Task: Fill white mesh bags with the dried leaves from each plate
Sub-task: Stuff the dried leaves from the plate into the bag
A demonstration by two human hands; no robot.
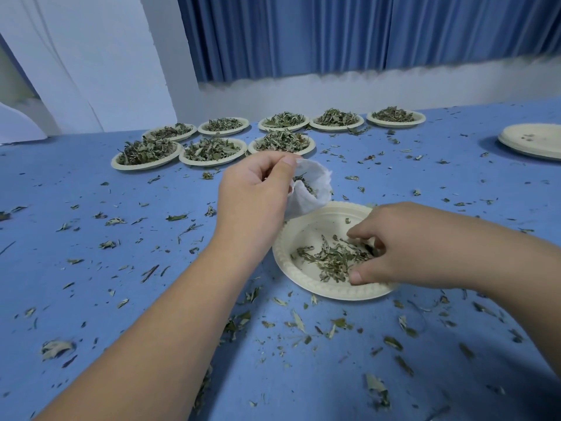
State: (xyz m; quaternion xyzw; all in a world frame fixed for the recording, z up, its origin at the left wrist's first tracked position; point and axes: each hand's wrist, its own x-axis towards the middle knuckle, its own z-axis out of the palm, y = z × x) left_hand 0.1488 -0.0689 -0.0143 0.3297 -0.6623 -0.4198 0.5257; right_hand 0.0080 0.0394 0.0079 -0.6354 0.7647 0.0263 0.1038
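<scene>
While left hand (pixel 255 189) pinches bag (pixel 312 189) mouth open for filling, right hand (pixel 403 247) fingers curl round leaves (pixel 331 259) on plate (pixel 291 238).

1 head view, forward and down, near table (pixel 91 208)

Blue bench (pixel 91 189) runs to a pale wall (pixel 364 89); pleated blue curtain (pixel 334 31) above, white panels (pixel 91 56) left.
</scene>
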